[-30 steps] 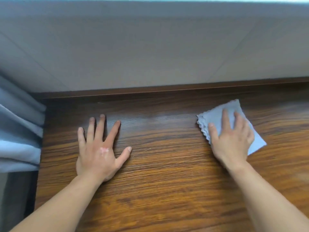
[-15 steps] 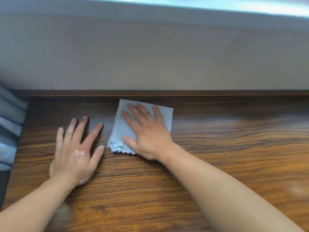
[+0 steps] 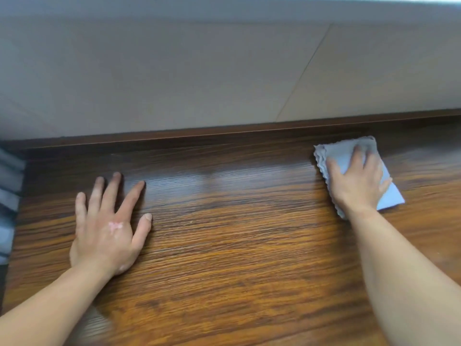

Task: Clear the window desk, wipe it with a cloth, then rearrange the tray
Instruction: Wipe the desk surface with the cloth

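A folded pale blue cloth (image 3: 340, 152) with a scalloped edge lies on the dark wooden desk (image 3: 237, 233), near its back edge at the right. My right hand (image 3: 358, 182) presses flat on the cloth with straight, spread fingers. My left hand (image 3: 109, 221) rests palm down on the bare wood at the left, fingers spread and holding nothing. No tray is in view.
A beige wall panel (image 3: 199, 78) rises behind the desk's raised dark back lip (image 3: 224, 132). Blue-grey curtain folds (image 3: 8, 196) hang at the desk's left end. A bright window strip runs along the top.
My right hand has slid the cloth from beside my left hand back to the right along the rear of the desk. The left hand stays planted.
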A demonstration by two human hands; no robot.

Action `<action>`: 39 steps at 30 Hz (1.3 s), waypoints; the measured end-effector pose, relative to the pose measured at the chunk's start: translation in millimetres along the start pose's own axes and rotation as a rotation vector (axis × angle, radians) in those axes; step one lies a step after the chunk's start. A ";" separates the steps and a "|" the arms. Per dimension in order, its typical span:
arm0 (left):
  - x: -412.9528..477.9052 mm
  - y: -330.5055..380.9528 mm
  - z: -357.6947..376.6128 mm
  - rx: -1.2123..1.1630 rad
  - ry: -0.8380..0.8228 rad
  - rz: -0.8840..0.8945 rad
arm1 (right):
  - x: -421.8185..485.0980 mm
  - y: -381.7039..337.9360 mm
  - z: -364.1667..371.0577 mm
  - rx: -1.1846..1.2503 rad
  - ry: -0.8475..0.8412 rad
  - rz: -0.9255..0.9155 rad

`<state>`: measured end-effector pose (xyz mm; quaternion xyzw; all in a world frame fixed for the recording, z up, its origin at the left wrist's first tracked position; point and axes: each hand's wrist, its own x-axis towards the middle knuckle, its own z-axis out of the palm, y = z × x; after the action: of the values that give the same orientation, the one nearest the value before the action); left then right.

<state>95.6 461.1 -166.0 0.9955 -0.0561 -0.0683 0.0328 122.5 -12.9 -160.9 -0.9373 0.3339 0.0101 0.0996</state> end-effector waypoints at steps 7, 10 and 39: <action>0.5 3.2 0.3 0.014 0.003 -0.003 | -224.3 -84.2 43.9 -0.015 -0.035 -0.541; 0.0 4.7 0.1 -0.007 0.021 -0.012 | -320.5 -98.7 58.3 0.014 -0.078 -0.806; -1.7 4.1 5.1 0.003 0.035 0.019 | -420.7 -109.2 73.0 0.006 0.031 -0.761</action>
<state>92.8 456.9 -170.5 0.9961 -0.0651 -0.0502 0.0327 -132.2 346.4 -176.8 -0.9940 -0.0367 -0.0426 0.0938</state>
